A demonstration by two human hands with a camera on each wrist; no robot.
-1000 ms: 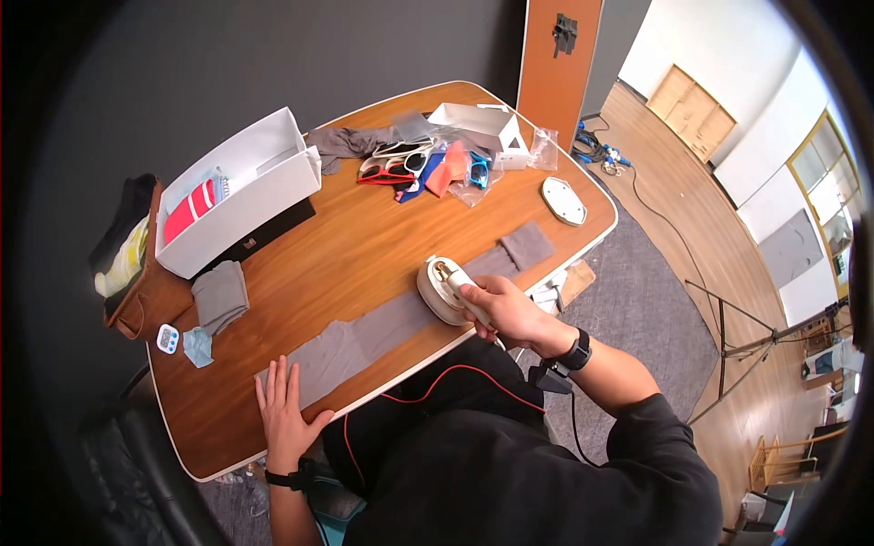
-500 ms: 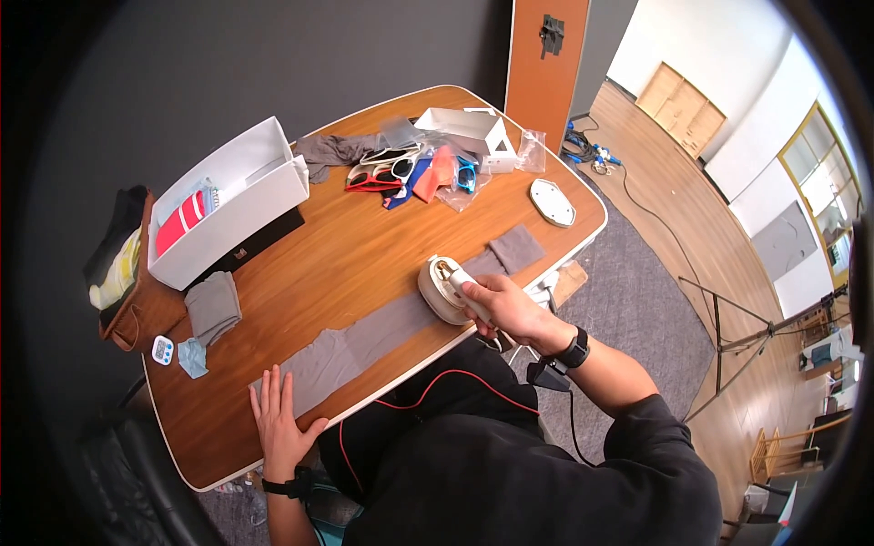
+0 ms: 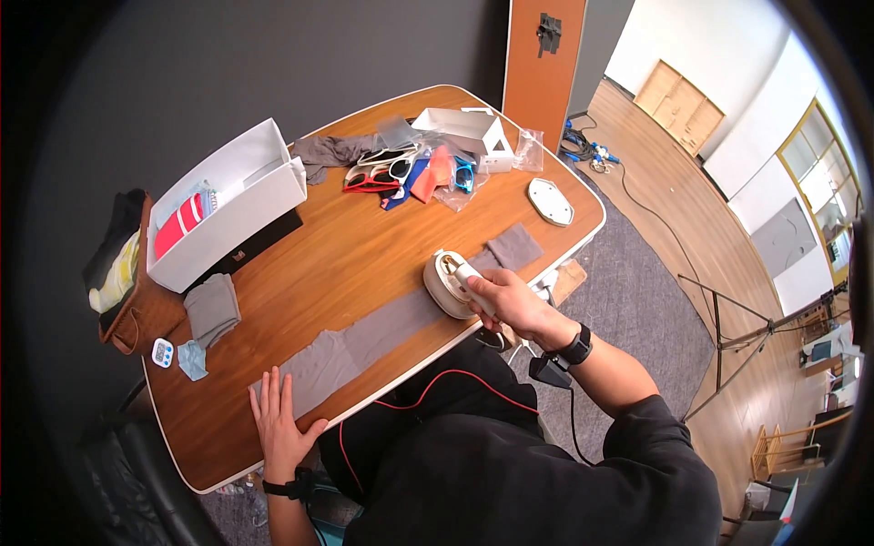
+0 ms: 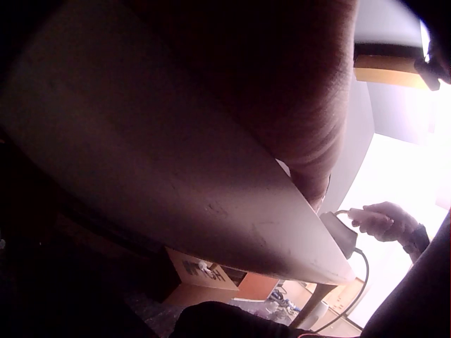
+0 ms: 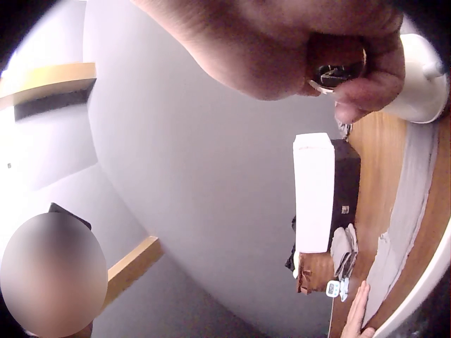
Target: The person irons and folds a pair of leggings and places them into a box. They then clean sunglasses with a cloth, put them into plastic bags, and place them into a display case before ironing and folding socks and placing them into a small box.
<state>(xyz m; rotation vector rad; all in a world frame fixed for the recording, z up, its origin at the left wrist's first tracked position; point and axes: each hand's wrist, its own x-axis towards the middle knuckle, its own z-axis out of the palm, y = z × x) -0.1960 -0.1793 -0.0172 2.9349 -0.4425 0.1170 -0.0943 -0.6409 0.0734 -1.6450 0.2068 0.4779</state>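
My right hand (image 3: pixel 514 302) grips the handle of a small white iron (image 3: pixel 443 284), a wedge-shaped head with a gold-coloured joint at the handle. Its head sits on a long grey cloth (image 3: pixel 364 337) spread along the table's near edge. At the cloth's right end a part lies folded over. With fingers straight and spread, my left hand (image 3: pixel 280 426) rests at the left end of the cloth, thumb toward the table edge. In the left wrist view the iron (image 4: pixel 340 234) shows beyond the tabletop, its cord hanging down. The right wrist view shows curled fingers (image 5: pixel 373 88) round the handle.
A white open box (image 3: pixel 232 214) stands back left, near a folded grey cloth (image 3: pixel 212 309) and a small timer (image 3: pixel 162 352). Sunglasses (image 3: pixel 371 181) and wrappers lie at the back beside a smaller white box (image 3: pixel 464 127). A white flat base (image 3: pixel 551 202) lies far right.
The iron has slid a short way right along the cloth, toward its folded end, with my right hand on the handle. My left hand stays at the left end. The head view has shifted slightly.
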